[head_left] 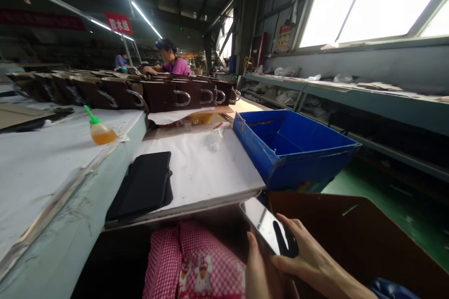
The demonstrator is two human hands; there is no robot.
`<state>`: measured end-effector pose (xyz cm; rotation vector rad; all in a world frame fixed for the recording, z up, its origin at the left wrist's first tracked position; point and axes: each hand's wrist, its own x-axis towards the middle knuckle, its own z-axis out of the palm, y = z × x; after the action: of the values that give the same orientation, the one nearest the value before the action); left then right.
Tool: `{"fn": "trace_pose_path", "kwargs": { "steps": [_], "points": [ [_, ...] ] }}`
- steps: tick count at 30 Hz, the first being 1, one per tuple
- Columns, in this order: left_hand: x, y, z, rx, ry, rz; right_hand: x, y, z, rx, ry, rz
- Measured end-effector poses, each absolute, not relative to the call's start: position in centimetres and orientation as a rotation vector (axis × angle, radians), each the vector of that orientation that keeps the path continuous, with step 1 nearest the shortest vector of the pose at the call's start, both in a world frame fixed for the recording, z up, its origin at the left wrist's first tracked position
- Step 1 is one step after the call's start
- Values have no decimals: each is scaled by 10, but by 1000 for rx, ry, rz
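Note:
Low in the view, a smartphone [265, 225] with a glossy dark screen is held over my lap, just below the worktable's front edge. My right hand [310, 258] reaches in from the lower right, its fingers curled round the phone's lower right side. My left hand [257, 272] supports the phone from below on the left with its thumb up along the edge; most of that hand is cut off by the frame. A red-and-white checked apron [191, 264] covers my lap beside the hands.
A black wallet-like piece [142, 187] lies on the white work board [199, 168]. A glue bottle with a green tip [100, 131] rests on the left table. A blue bin [291, 147], a brown cardboard box [368, 238], rows of dark brown bags [164, 94] and a seated worker [173, 63] lie beyond.

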<state>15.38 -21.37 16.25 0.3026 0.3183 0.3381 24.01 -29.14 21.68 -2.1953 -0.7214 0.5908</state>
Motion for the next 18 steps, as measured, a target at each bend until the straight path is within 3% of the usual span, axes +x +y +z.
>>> {"fn": "trace_pose_path", "kwargs": {
  "steps": [9,18],
  "points": [
    [124,-197,185,-46,500,127,224,-320,268,-1892,-778,973],
    [118,-208,165,101,197,58,225,-332,266,-1931,-919,750]
  ]
}}
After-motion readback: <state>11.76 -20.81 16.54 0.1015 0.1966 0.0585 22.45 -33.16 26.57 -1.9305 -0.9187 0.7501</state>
